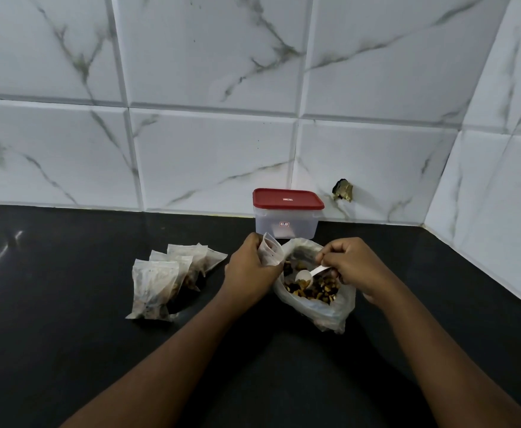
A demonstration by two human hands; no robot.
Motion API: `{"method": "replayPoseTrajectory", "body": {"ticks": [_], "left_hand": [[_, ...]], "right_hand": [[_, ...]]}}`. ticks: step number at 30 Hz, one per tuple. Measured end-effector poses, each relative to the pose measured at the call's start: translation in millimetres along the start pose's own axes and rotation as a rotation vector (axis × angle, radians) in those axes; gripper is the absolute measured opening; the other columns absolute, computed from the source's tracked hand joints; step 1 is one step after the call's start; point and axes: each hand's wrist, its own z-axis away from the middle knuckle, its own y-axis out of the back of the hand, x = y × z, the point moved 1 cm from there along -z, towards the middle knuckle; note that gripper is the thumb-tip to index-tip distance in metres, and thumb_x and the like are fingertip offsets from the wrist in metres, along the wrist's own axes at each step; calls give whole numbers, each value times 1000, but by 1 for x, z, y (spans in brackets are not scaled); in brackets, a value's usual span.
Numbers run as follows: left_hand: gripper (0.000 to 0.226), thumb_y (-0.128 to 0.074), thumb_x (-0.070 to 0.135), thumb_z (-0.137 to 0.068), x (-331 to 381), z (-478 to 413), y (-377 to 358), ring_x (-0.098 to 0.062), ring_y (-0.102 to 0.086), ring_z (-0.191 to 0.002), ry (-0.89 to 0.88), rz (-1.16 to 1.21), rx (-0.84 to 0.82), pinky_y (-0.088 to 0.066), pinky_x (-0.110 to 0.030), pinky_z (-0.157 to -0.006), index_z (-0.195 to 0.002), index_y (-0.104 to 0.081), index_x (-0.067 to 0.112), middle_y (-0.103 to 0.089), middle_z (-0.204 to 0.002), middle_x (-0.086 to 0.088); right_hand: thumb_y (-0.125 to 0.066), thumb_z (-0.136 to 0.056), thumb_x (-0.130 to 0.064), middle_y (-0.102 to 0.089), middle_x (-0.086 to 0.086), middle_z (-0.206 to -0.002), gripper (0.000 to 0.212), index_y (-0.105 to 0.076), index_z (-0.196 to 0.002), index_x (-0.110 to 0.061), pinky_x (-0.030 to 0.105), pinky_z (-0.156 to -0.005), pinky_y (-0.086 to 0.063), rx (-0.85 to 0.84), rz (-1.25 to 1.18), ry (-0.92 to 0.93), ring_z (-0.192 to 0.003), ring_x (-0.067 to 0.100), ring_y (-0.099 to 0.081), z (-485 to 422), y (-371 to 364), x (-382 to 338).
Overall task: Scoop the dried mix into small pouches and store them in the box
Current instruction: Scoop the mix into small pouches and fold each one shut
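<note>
Grips an open pouch [268, 250] in the left hand [250, 270]. Pinches a white scoop [304, 275] in the right hand [352, 264], bowl at the dried mix [314, 290].

The counter [68, 350] is dark and smooth with a faint sheen. Wall tiles [210, 156] are glossy white, marble-veined. The box [285, 225] is cloudy translucent plastic under a smooth red plastic lid [287, 199]. The bag [324, 310] is thin crinkled clear plastic, the spoon [304, 275] white plastic, the filled pouches [157, 282] semi-sheer and matt
</note>
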Motion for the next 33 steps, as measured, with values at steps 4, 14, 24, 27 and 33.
{"method": "replayPoseTrajectory", "body": {"ticks": [4, 14, 24, 27, 33], "left_hand": [[47, -75, 45, -77, 4, 1, 3, -8, -65, -104, -31, -30, -40, -56, -48, -95, -117, -51, 38, -67, -107, 18], [46, -80, 47, -80, -1, -1, 0, -4, -61, -107, -53, -134, -114, -51, -49, -100, -117, -54, 39, -65, -111, 19], [47, -76, 59, -74, -2, 0, 0, -1, -63, -96, -92, -89, -105, -53, -49, -93, -109, -48, 44, -67, -100, 19], [49, -74, 60, -74, 0, 1, 2, 0, -63, -94, -121, -98, -80, -51, -51, -96, -111, -43, 47, -66, -97, 21], [31, -72, 54, -82, 3, -1, 1, 0, -59, -91, -134, -177, -55, -43, -52, -103, -99, -52, 39, -64, -91, 21]], "right_hand": [[-61, -95, -2, -69, 10, -74, 19, -78, -87, -3, 21, -48, -37, 37, -155, -82, -54, 9, -52, -2, 8, 2], [-58, -95, 4, -69, 10, -76, 18, -75, -93, 3, 22, -47, -35, 27, -587, -75, -57, 11, -53, -5, 5, -3], [-68, -96, 0, -79, 7, -94, 23, -83, -96, -17, 27, -78, -60, -174, -231, 264, -81, 20, -73, 15, -15, -18], [-68, -95, 2, -80, -3, -106, 24, -82, -98, -17, 33, -93, -60, -226, -84, 337, -100, 13, -75, 18, -17, -22], [-71, -92, 0, -79, -9, -100, 27, -82, -94, -25, 29, -85, -60, -87, -57, 402, -96, 10, -74, 19, -12, -27]]}}
